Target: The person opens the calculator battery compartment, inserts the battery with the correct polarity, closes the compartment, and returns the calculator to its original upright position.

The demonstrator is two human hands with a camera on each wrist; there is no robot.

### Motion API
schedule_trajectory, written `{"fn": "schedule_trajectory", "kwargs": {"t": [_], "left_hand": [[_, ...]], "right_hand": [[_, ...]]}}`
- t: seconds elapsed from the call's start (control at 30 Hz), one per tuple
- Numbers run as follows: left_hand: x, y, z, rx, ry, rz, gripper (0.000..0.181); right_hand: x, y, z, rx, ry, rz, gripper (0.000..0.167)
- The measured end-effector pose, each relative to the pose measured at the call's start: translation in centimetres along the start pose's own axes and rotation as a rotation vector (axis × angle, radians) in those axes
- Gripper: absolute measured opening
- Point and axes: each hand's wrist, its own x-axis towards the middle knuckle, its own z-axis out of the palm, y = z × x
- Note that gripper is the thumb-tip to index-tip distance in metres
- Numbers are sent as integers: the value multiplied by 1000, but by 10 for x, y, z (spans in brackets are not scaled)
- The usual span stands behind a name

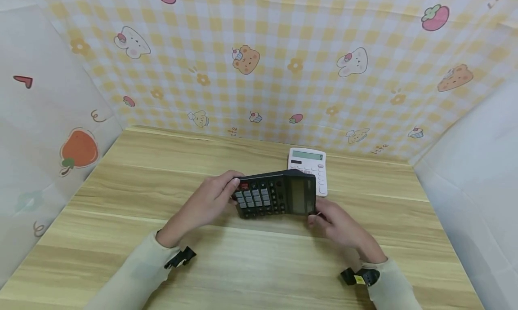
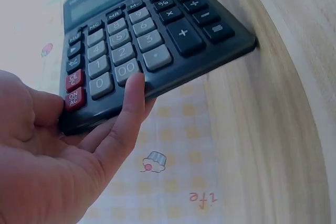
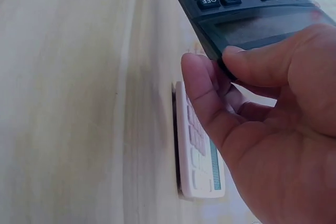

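A black desk calculator (image 1: 259, 197) with grey and red keys is held between both hands, tilted up with its keys facing the person. My left hand (image 1: 210, 195) grips its keypad end; in the left wrist view a finger lies over the edge by the 00 key, the thumb beside the red keys. At the display end, my right hand (image 1: 333, 220) pinches the corner, with the thumb near the dark screen (image 3: 262, 27). Behind it a white calculator (image 1: 321, 175) lies on the table, its lower left part hidden by the black one.
The wood-grain table (image 1: 259, 265) runs back to a yellow checked cloth (image 1: 275, 85) with cartoon prints. White cloth walls (image 1: 36, 121) close off both sides. Each sleeve carries a black wrist device (image 1: 180, 257).
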Motion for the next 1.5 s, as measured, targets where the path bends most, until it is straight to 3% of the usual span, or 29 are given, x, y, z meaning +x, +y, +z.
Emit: {"fn": "schedule_trajectory", "kwargs": {"t": [0.47, 0.6, 0.73, 0.87, 1.07, 1.17, 1.4, 1.5], "left_hand": [[5, -11, -3, -284, -105, -220, 36], [7, -15, -1, -371, -137, -260, 36], [8, -19, 2, -422, -188, -290, 37], [8, -21, 7, -434, -255, -303, 38], [7, -23, 17, -431, -343, -332, 28], [5, -24, 19, -430, -387, -348, 27], [4, -29, 24, -428, -480, -275, 52], [3, -30, 26, -418, -498, -313, 57]], "right_hand": [[-1, 1, -5, 147, 52, 137, 13], [-2, 4, -5, 334, 72, 150, 18], [-2, 6, -5, 592, 104, 173, 22], [1, 5, -4, 740, 160, 227, 30], [4, -1, -4, 776, 249, 393, 34], [5, -4, -4, 787, 273, 438, 33], [5, -3, 0, 769, 245, 424, 43], [5, -3, 3, 754, 207, 409, 49]]}}
